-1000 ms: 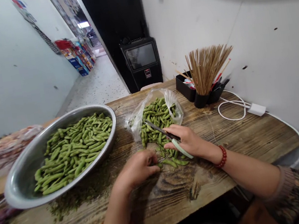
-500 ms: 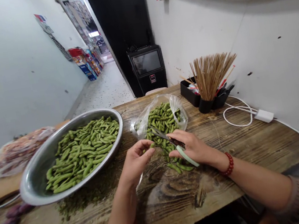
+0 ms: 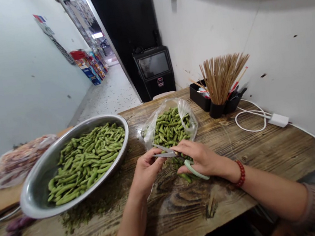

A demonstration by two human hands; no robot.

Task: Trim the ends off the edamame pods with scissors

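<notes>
- Right hand (image 3: 201, 157), one: wrapped around a pair of scissors (image 3: 167, 154) with pale green handles, blades parted and pointing toward the other hand.
- Left hand (image 3: 145, 170), one: fingers bent, thumb and fingertips drawn in at the blade ends; from where I stand, I cannot tell whether a pod is pinched there.
- Clear plastic bag (image 3: 150, 128), one: mouth open toward the person, just beyond the hands, green pods (image 3: 170, 126) inside; a few more lie beneath the scissors.
- Metal basin (image 3: 26, 206), one: oval rim, left of the hands, holding many green pods.
- Trimmings (image 3: 85, 212), green, scattered: on the wooden bench (image 3: 187, 207), along the basin's near side.
- Thin sticks (image 3: 225, 77), one bundle: upright in a black holder (image 3: 217, 110), right of the bag.
- White cable (image 3: 247, 130), one: looped near the holder.
</notes>
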